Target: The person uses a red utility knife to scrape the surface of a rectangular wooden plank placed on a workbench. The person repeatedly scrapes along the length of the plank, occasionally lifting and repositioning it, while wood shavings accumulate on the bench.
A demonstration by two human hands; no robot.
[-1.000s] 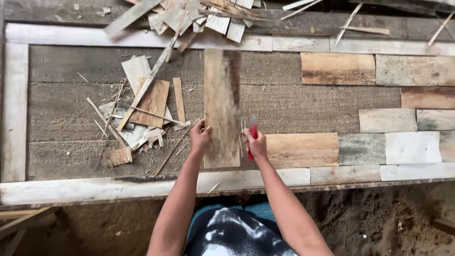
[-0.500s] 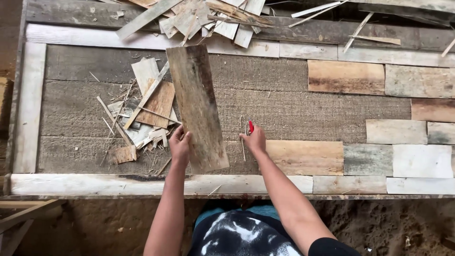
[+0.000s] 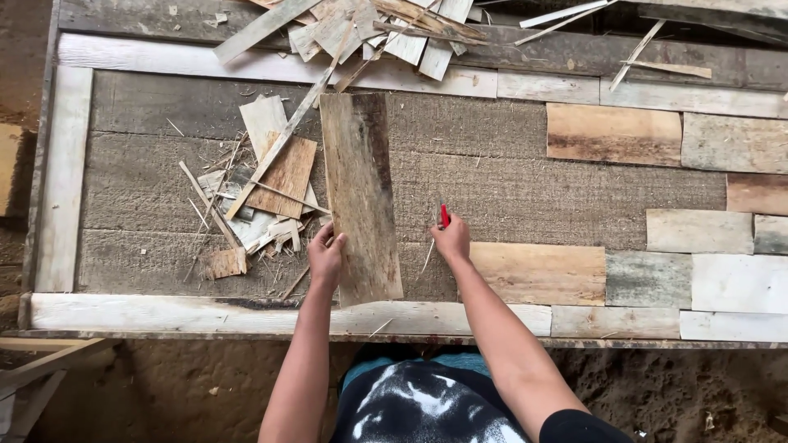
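Note:
My left hand (image 3: pixel 326 256) grips the near left edge of a long weathered wooden plank (image 3: pixel 359 193), which stands lengthwise over the rough grey panel (image 3: pixel 509 189) inside a whitish wooden frame (image 3: pixel 205 313). My right hand (image 3: pixel 451 240) rests on the panel just right of the plank, fingers closed around a small red tool (image 3: pixel 444 215). Right beside that hand lies a tan wood piece (image 3: pixel 538 273), the leftmost of a row of fitted pieces.
Wood scraps and splinters (image 3: pixel 254 193) lie piled left of the plank. More offcuts (image 3: pixel 377 29) heap on the far rail. Fitted tan, grey and white pieces (image 3: pixel 698 238) cover the panel's right side. Sandy ground (image 3: pixel 673 394) lies below the frame.
The plank swung left and tilted, then came back nearly straight, now held by my left hand alone. My right hand stayed put with the red tool.

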